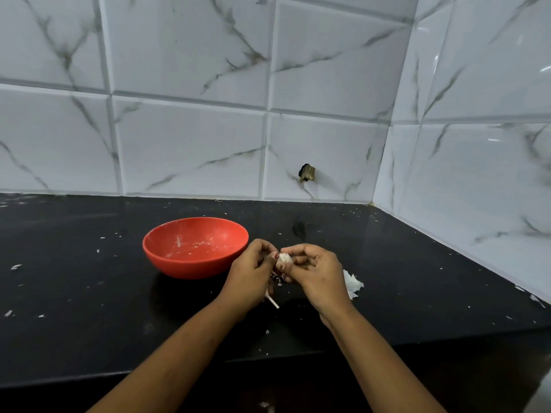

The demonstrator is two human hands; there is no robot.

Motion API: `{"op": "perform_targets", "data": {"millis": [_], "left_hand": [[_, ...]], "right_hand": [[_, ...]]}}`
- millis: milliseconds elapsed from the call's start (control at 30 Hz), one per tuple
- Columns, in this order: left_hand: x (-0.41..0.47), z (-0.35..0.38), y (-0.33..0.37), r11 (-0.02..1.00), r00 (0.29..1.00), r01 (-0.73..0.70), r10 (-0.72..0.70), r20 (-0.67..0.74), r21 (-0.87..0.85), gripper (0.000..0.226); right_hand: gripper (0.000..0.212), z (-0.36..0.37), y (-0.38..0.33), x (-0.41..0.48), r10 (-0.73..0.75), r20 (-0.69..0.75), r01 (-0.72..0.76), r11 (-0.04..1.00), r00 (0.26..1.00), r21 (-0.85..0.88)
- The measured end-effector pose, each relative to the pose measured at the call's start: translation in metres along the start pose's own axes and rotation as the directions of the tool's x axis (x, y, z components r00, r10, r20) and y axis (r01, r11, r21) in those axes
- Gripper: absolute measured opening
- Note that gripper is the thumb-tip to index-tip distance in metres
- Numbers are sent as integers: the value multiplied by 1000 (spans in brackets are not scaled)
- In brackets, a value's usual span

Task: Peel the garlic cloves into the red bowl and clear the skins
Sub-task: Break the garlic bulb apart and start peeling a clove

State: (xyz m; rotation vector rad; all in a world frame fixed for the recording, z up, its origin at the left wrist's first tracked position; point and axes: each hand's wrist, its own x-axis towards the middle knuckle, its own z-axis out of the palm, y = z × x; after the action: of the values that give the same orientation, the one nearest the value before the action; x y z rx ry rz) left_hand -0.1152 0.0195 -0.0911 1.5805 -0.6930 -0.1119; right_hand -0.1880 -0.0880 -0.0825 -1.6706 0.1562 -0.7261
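A red bowl [195,247] stands on the black counter, holding only pale smears and crumbs. Just right of it, my left hand [250,278] and my right hand [316,272] meet above the counter and both pinch a small white garlic piece [283,259] between their fingertips. A thin pale garlic stem [273,302] pokes out under my left hand. A heap of white garlic skins [353,283] lies on the counter behind my right hand, partly hidden by it.
Small skin flakes [15,266] are scattered over the black counter [89,308]. Tiled walls close the back and the right side, meeting in a corner at the far right. The counter's front edge runs below my forearms.
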Motion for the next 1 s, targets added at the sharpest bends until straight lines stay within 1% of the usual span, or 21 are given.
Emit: {"op": "perform_targets", "data": {"millis": [100,200,267,400,500,567,767,833,900,967,1000], "left_hand": [[2,1,-1,999,999,-33,33,34,7,15],[4,0,-4,999,999,-32,33,30,-34,13],[4,0,-5,998,999,-30,31,36,-51,13],[4,1,-4,995,999,-13,18,48,-99,16],[3,0,-1,992,997,9,0,77,-123,18],[3,0,0,993,996,20,-9,93,-120,18],[0,1,4,996,992,33,-22,125,-87,20],[0,1,3,997,994,34,-27,110,-64,18],[1,1,1,998,998,35,-31,59,-58,13],[1,1,0,997,999,31,-32,-12,-71,12],[2,1,0,997,999,27,-31,-45,-76,15]], "right_hand": [[20,-1,-1,0,-15,-26,15,1000,1000,13],[24,-3,-1,0,-19,-1,19,999,1000,44],[24,-2,-1,0,-31,8,31,999,999,25],[16,-4,1,1,-84,-40,83,996,996,-31],[17,-5,0,1,-107,-12,106,993,994,-59],[19,-5,1,1,-114,4,114,991,994,-72],[18,-6,3,2,-122,-48,112,979,991,-171],[18,-9,2,2,-150,-108,123,966,983,-227],[17,-18,2,1,-211,-175,139,926,962,-352],[14,-30,4,-2,-234,-185,108,848,954,-519],[16,-36,6,-3,-216,-163,77,797,963,-598]]}}
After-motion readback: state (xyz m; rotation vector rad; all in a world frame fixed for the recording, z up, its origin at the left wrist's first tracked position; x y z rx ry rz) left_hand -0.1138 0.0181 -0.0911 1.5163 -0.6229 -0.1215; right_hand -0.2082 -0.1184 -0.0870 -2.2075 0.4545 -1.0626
